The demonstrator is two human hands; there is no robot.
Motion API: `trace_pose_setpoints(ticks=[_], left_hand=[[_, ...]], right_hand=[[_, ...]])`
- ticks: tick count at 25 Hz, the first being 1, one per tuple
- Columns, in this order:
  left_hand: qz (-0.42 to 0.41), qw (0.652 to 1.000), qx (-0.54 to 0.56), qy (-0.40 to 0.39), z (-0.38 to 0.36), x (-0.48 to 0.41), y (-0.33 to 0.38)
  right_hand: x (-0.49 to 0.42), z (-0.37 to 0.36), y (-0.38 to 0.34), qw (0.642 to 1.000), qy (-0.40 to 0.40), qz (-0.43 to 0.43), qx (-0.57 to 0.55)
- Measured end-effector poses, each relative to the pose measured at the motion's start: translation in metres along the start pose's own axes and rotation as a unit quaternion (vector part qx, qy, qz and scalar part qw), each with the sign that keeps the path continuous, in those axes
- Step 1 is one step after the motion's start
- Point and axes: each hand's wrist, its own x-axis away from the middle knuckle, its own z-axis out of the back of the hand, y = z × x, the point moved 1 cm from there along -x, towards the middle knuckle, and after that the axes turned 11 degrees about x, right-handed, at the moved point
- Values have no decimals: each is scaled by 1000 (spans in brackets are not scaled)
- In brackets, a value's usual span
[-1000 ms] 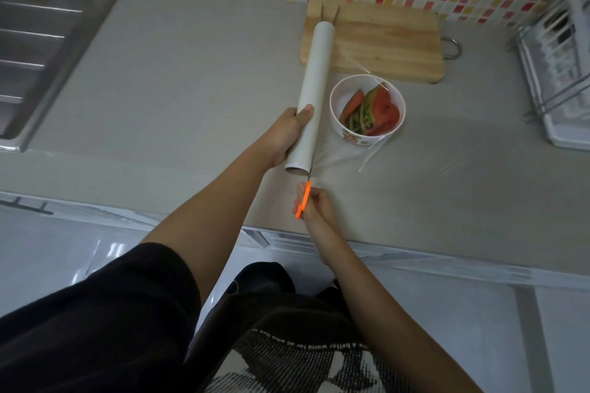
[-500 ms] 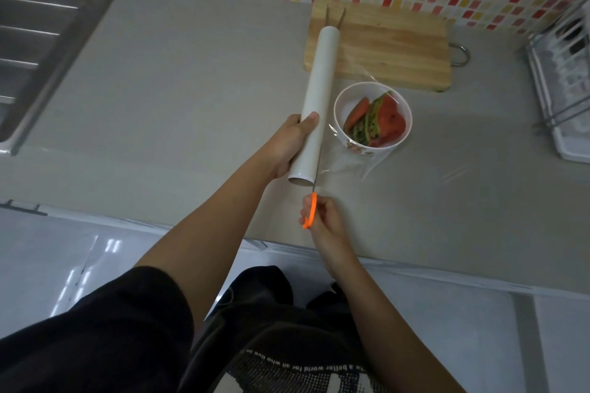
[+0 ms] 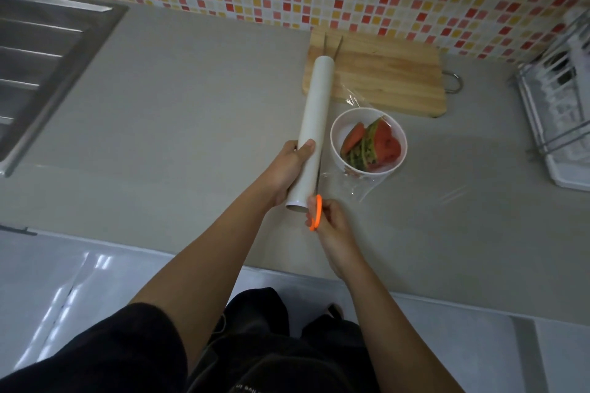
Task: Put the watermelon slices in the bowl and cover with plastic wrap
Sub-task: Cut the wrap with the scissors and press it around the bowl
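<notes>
A white bowl (image 3: pixel 338 153) stands on the grey counter and holds red watermelon slices (image 3: pixel 380 143) with green rind. A clear sheet of plastic wrap (image 3: pixel 360 188) stretches from the bowl back to a long white roll (image 3: pixel 314 128). My left hand (image 3: pixel 287 169) grips the roll near its lower end, just left of the bowl. My right hand (image 3: pixel 332 226) holds orange-handled scissors (image 3: pixel 316 212), whose blade runs up along the roll's right side at the wrap's edge.
A wooden cutting board (image 3: pixel 383 76) lies behind the bowl against the tiled wall, with two thin sticks at its left end. A steel sink (image 3: pixel 38 67) is at the far left. A wire dish rack (image 3: pixel 558 112) stands at the right. The counter's front edge runs below my hands.
My right hand has pushed the scissors up along the roll, so the blade now lies beside the wrap's edge. The roll and bowl sit much as before.
</notes>
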Motion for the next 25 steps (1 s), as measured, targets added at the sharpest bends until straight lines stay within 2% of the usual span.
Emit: trace_pose_setpoints(ticks=[8,16,25], left_hand=[[12,999,33,-17,3,-2,6],[24,997,69,-26,5,4,7],[27,998,52,-28,14,15,7]], right_hand=[[-26,6,-26,998,-46,1,36],[-50,7,-40,998,-59,8,20],[-64,1,-44,999,-41,3,8]])
